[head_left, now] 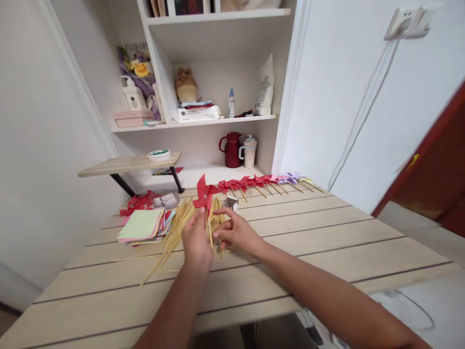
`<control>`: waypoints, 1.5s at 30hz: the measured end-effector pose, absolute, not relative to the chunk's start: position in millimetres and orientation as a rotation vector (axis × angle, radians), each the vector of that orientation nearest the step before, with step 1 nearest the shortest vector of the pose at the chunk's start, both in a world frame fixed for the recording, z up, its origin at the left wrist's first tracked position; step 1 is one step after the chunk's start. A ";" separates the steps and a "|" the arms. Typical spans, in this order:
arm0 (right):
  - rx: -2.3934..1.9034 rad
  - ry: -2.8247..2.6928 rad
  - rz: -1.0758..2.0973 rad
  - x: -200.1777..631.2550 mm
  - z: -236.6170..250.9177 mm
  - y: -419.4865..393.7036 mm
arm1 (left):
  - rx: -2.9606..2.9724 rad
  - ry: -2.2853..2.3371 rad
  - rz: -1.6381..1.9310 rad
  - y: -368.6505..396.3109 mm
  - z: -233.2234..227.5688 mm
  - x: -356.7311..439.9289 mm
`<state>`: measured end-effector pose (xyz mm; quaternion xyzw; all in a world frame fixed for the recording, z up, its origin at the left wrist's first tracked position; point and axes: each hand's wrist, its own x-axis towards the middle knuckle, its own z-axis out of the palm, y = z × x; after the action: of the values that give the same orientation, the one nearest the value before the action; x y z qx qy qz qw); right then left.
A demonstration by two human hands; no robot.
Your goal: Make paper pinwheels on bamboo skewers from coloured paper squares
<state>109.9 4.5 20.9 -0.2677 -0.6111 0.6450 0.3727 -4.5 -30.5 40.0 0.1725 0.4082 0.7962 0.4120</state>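
A red paper pinwheel (205, 195) stands upright in my left hand (198, 237), whose thumb and fingers pinch it just below the blades. A small shiny pin shows at its centre, and its stick (210, 233) runs down beside the hand. My right hand (234, 230) is close to the right of that stick with its fingers apart; whether a fingertip touches the stick is unclear. Loose wooden sticks (176, 228) lie in a pile behind and left of my hands. A small clear packet (230, 203) sits just beyond my right hand.
Finished pinwheels (254, 182) in red, pink and purple line the table's back edge. Left are stacked coloured paper squares (141, 225), red paper pieces (140, 202) and a small raised shelf (131, 164). A red jug (231, 150) and a cup (249, 151) stand in the shelving behind.
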 end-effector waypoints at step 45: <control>-0.640 -1.473 1.769 110.9 14.9 14.4 | 0.748 0.953 1.891 -26.1 15.2 2.8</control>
<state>110.9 14.4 14.9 -0.2491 -0.5736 0.6885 0.3674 2.8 -26.1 15.2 0.3003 0.3824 0.7589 0.4332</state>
